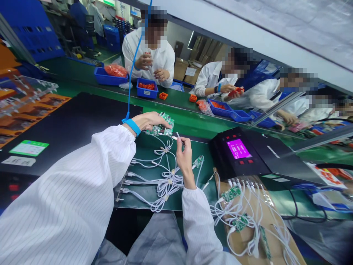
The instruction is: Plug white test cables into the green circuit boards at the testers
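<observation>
My left hand (151, 119) grips a green circuit board panel (167, 127) from above, with a blue strap round the wrist. Just below the panel, my right hand (184, 154) is closed in a pinch on a white cable plug (178, 135). A second white plug seems to sit at the panel's lower edge; whether it is fully in, I cannot tell. Bundled white cables (168, 184) lie on the green bench between my arms. A small circuit board (198, 162) on a cable rests to the right of my right hand.
A black tester (238, 151) with a lit magenta screen stands at right, its cables running to several boards on cardboard (264, 221). A black box (68, 129) fills the left. Beyond, co-workers sit behind blue bins (147, 92) of orange parts. A blue cord (134, 62) hangs to my wrist.
</observation>
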A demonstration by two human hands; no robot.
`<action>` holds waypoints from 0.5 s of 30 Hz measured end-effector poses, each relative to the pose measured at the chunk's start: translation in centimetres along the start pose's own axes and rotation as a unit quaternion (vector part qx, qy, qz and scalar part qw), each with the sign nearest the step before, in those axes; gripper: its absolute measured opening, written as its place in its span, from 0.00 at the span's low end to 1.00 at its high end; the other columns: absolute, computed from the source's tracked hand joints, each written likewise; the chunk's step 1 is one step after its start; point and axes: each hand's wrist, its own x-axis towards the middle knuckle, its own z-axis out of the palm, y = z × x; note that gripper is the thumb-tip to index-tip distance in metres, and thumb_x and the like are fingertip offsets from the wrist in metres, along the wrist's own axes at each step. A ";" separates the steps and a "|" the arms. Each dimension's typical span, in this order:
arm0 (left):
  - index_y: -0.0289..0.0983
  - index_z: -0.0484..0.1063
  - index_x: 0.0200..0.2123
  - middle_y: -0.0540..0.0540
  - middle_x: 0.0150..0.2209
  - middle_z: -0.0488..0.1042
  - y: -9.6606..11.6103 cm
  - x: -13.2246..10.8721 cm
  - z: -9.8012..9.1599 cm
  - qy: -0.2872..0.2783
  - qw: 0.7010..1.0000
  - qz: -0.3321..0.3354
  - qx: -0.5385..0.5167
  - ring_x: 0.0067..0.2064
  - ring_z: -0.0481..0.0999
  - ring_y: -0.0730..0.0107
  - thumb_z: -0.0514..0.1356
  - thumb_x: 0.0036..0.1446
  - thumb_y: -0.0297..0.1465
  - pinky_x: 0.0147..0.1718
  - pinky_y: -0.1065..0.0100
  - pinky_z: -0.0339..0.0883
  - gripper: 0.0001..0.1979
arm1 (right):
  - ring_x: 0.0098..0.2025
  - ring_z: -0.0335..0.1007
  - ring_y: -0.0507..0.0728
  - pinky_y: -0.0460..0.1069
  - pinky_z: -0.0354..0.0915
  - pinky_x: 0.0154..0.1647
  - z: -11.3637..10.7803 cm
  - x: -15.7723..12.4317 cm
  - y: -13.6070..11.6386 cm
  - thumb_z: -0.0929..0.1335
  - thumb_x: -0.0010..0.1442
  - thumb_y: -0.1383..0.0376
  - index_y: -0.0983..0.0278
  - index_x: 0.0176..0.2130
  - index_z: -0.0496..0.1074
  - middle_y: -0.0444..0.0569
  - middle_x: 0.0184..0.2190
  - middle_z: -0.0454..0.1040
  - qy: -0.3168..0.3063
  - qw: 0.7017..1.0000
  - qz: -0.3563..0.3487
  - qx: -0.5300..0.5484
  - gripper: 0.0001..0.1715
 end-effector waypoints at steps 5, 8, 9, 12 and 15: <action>0.38 0.76 0.29 0.49 0.25 0.76 0.0 0.3 0.4 0.036 0.999 0.019 0.019 0.31 0.77 0.65 0.83 0.31 0.34 0.31 0.67 0.67 0.24 | 0.47 0.71 0.57 0.53 0.69 0.50 0.2 -0.1 -0.2 0.64 0.74 0.54 0.62 0.49 0.75 0.52 0.45 0.74 0.005 1.000 -0.031 -0.003 0.17; 0.37 0.76 0.30 0.47 0.26 0.77 0.0 0.4 0.6 0.031 0.999 0.029 -0.008 0.34 0.79 0.62 0.84 0.29 0.34 0.33 0.66 0.69 0.25 | 0.47 0.71 0.57 0.54 0.69 0.49 0.3 -0.1 -0.2 0.64 0.74 0.56 0.61 0.47 0.76 0.52 0.43 0.74 0.008 0.999 -0.049 -0.011 0.15; 0.37 0.76 0.30 0.46 0.25 0.77 -0.1 0.5 0.6 0.030 0.999 0.030 -0.016 0.35 0.79 0.62 0.84 0.29 0.34 0.33 0.66 0.70 0.26 | 0.47 0.71 0.57 0.54 0.69 0.49 0.4 -0.2 -0.2 0.64 0.73 0.56 0.61 0.47 0.76 0.53 0.43 0.74 0.007 0.999 -0.053 -0.011 0.15; 0.36 0.77 0.31 0.46 0.26 0.77 0.0 0.5 0.8 0.031 0.999 0.026 -0.025 0.36 0.80 0.60 0.84 0.29 0.34 0.35 0.66 0.71 0.26 | 0.47 0.70 0.58 0.54 0.69 0.49 0.6 -0.3 -0.2 0.65 0.73 0.57 0.62 0.48 0.76 0.53 0.44 0.74 0.001 0.998 -0.058 -0.009 0.14; 0.36 0.77 0.29 0.45 0.26 0.77 0.0 0.5 0.8 0.029 0.999 0.023 -0.021 0.39 0.80 0.59 0.84 0.31 0.35 0.37 0.65 0.72 0.24 | 0.47 0.70 0.58 0.54 0.68 0.48 0.7 -0.4 -0.3 0.65 0.72 0.58 0.61 0.49 0.75 0.53 0.44 0.74 0.002 0.998 -0.062 -0.015 0.13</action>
